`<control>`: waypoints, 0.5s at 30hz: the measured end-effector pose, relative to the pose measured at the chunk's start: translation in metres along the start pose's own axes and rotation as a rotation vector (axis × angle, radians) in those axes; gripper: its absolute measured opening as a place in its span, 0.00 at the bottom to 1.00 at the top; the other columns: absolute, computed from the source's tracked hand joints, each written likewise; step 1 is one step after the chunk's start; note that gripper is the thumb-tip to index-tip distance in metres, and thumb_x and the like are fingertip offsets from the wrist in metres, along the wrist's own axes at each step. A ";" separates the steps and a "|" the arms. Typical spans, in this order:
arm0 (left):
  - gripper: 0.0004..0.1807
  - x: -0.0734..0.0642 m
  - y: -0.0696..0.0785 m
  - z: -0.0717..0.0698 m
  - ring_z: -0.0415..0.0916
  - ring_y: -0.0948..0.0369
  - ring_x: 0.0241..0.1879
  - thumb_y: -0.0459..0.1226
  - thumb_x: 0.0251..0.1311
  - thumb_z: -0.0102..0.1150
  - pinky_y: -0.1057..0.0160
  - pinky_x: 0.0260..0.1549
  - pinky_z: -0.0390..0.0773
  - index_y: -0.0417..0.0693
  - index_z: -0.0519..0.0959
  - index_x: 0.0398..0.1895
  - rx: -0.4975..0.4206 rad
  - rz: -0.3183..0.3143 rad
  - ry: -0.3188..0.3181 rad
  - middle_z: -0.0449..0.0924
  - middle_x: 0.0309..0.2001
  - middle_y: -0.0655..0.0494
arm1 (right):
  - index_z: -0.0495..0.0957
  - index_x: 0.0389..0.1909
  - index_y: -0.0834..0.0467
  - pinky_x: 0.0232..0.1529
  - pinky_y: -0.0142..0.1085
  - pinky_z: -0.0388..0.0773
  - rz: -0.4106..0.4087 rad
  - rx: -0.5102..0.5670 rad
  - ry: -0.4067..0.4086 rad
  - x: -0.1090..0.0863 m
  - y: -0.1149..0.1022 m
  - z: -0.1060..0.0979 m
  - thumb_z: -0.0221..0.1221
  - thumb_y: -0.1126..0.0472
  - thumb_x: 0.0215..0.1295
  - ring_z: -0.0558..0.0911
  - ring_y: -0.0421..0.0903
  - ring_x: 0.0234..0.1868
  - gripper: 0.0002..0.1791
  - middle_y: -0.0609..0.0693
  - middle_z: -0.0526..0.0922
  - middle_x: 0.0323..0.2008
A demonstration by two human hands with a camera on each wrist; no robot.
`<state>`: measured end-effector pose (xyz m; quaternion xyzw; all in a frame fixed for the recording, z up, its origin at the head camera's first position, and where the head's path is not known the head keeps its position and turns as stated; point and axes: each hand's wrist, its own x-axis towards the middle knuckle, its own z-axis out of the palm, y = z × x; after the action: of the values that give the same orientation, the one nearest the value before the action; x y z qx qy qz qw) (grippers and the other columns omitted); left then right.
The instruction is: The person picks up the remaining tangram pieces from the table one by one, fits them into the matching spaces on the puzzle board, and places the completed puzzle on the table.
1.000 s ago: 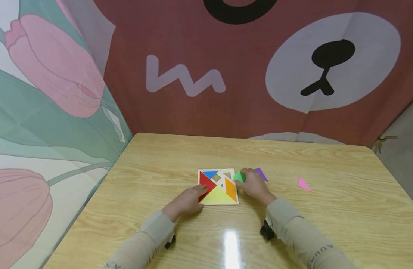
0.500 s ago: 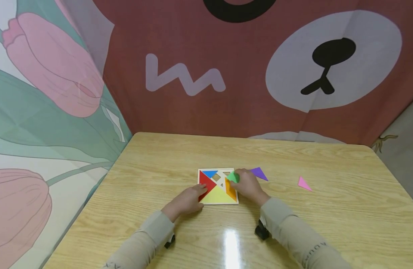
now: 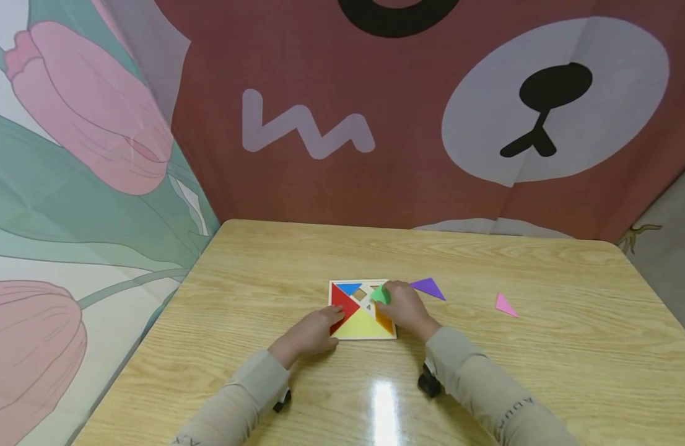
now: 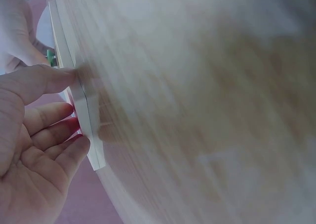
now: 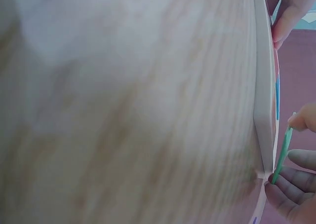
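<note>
A white-framed tangram board [image 3: 365,339] lies flat on the table, holding red [image 3: 342,302], yellow [image 3: 363,324], blue [image 3: 349,288] and orange [image 3: 384,321] pieces. My left hand [image 3: 307,334] holds its near left corner, thumb at the front edge and fingertips on the red triangle. Over the board's upper right part, my right hand [image 3: 408,311] pinches a green tangram piece [image 3: 379,294]. In the right wrist view, this green piece [image 5: 283,155] stands tilted between thumb and fingers, close to the board's edge. Cut-outs show near it; the right fingers partly hide that corner.
A purple triangle [image 3: 430,287] lies on the table just right of the board. Farther right is a pink triangle [image 3: 505,305]. Behind the wooden table [image 3: 287,254] hangs a cloth backdrop [image 3: 309,192] with a printed animal face.
My right hand has moved left with the green piece, from beside the board to above its upper right part, uncovering more of the purple triangle. The left hand has stayed put.
</note>
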<state>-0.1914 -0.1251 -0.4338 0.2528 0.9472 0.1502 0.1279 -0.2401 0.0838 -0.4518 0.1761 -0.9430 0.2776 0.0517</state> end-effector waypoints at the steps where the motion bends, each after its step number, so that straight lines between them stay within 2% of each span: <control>1: 0.29 0.000 0.000 0.000 0.56 0.55 0.59 0.36 0.49 0.55 0.59 0.55 0.58 0.39 0.65 0.57 -0.005 -0.005 -0.004 0.62 0.58 0.50 | 0.75 0.32 0.66 0.29 0.36 0.70 -0.004 -0.006 -0.002 0.000 0.000 0.001 0.62 0.60 0.45 0.70 0.46 0.28 0.15 0.53 0.75 0.27; 11: 0.29 0.001 0.000 0.000 0.55 0.55 0.59 0.36 0.50 0.56 0.59 0.55 0.58 0.39 0.65 0.58 -0.018 -0.022 -0.018 0.62 0.59 0.50 | 0.75 0.29 0.65 0.30 0.37 0.69 -0.025 -0.061 -0.008 0.006 -0.005 0.003 0.60 0.61 0.44 0.70 0.48 0.29 0.13 0.53 0.75 0.27; 15: 0.29 0.001 0.000 0.001 0.56 0.54 0.59 0.35 0.49 0.56 0.59 0.55 0.59 0.38 0.65 0.57 -0.002 0.000 0.002 0.62 0.58 0.48 | 0.75 0.29 0.66 0.30 0.37 0.69 -0.035 -0.081 -0.015 0.007 -0.006 0.006 0.61 0.60 0.44 0.70 0.48 0.29 0.14 0.53 0.76 0.27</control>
<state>-0.1922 -0.1246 -0.4353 0.2525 0.9472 0.1515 0.1270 -0.2446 0.0737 -0.4519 0.1925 -0.9506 0.2370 0.0563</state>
